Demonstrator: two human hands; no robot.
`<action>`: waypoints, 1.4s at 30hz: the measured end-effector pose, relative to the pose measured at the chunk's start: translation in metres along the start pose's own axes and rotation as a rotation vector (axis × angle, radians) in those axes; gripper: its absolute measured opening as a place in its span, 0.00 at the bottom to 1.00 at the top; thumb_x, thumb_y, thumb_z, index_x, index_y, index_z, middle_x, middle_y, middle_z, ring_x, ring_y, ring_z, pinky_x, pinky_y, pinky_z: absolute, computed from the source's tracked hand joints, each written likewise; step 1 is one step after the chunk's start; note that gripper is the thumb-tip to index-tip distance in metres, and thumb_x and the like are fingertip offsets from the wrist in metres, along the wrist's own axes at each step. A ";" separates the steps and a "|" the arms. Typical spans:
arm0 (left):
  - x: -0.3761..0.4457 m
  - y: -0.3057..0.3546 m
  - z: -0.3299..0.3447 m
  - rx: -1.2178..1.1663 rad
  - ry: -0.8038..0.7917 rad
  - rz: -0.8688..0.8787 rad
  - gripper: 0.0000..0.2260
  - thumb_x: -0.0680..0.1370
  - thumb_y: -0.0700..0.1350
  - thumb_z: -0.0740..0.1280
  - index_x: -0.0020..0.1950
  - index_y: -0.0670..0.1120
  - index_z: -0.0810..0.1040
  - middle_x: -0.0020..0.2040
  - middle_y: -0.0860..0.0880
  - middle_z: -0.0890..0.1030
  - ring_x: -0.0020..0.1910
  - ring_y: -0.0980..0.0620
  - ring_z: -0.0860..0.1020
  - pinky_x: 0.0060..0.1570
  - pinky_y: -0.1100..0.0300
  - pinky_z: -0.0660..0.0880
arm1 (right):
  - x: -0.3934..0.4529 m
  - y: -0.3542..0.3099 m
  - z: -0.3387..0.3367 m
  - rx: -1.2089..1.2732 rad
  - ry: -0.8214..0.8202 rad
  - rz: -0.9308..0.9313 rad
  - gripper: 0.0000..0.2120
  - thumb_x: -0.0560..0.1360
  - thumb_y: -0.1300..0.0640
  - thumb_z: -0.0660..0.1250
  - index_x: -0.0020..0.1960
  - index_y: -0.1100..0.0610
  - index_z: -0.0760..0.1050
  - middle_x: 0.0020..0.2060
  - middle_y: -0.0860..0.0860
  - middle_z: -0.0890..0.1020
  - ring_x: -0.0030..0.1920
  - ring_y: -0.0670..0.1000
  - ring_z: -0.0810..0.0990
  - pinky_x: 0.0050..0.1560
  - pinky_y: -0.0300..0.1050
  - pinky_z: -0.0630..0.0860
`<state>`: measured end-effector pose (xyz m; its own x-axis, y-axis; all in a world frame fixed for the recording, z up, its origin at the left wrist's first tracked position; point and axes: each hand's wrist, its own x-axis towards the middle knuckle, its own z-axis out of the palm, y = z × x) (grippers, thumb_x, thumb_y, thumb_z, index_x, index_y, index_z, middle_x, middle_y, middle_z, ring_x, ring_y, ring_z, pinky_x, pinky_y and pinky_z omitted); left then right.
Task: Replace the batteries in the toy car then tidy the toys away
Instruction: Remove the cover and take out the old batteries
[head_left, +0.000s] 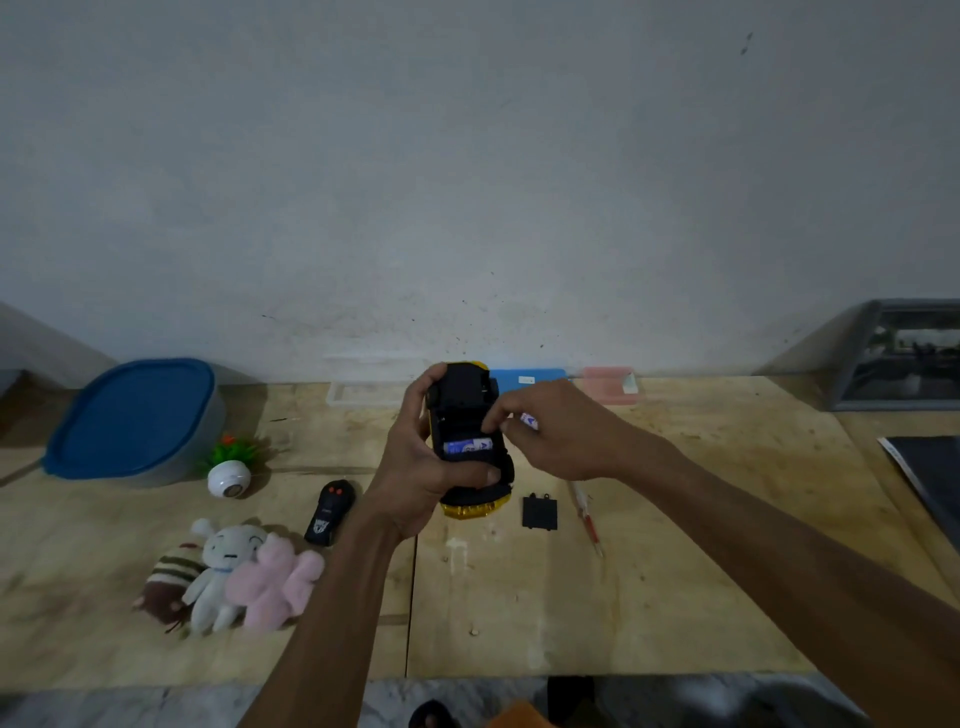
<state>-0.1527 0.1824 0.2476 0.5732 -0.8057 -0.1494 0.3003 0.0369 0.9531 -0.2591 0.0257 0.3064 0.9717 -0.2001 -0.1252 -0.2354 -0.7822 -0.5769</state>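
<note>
The yellow-and-black plastic toy car is being held belly-up above the plywood table, the left hand wrapping round its body; one white-and-blue battery is lying in the open bay, and the right hand is pinching a second battery just beside it. Battery fitting looks to be the step in hand; the next move is probably calling for correct polarity, then the black rectangular cover and red-handled screwdriver below the right hand; the plush toys are waiting left of the left forearm.
</note>
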 end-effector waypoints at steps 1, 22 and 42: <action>0.001 0.001 -0.001 0.004 0.022 0.016 0.51 0.58 0.24 0.76 0.74 0.58 0.67 0.63 0.42 0.80 0.52 0.38 0.83 0.48 0.44 0.82 | -0.001 0.001 0.002 0.044 0.019 0.028 0.13 0.82 0.58 0.59 0.58 0.51 0.81 0.45 0.45 0.83 0.40 0.46 0.78 0.39 0.33 0.70; -0.002 -0.005 0.000 0.059 0.061 0.116 0.53 0.61 0.21 0.77 0.75 0.57 0.63 0.68 0.44 0.74 0.55 0.39 0.83 0.48 0.44 0.83 | -0.007 -0.023 0.015 0.821 0.085 0.604 0.10 0.80 0.65 0.61 0.53 0.61 0.81 0.42 0.56 0.83 0.28 0.47 0.64 0.26 0.40 0.59; -0.002 -0.016 0.000 0.038 0.098 0.091 0.51 0.60 0.20 0.76 0.74 0.56 0.65 0.69 0.43 0.73 0.54 0.43 0.84 0.45 0.50 0.83 | -0.012 -0.018 0.049 0.513 0.372 0.430 0.08 0.79 0.55 0.68 0.54 0.55 0.83 0.46 0.46 0.82 0.42 0.38 0.76 0.34 0.24 0.67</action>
<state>-0.1585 0.1829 0.2329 0.6691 -0.7383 -0.0848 0.2157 0.0838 0.9729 -0.2654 0.0709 0.2787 0.7055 -0.6811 -0.1958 -0.4653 -0.2368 -0.8529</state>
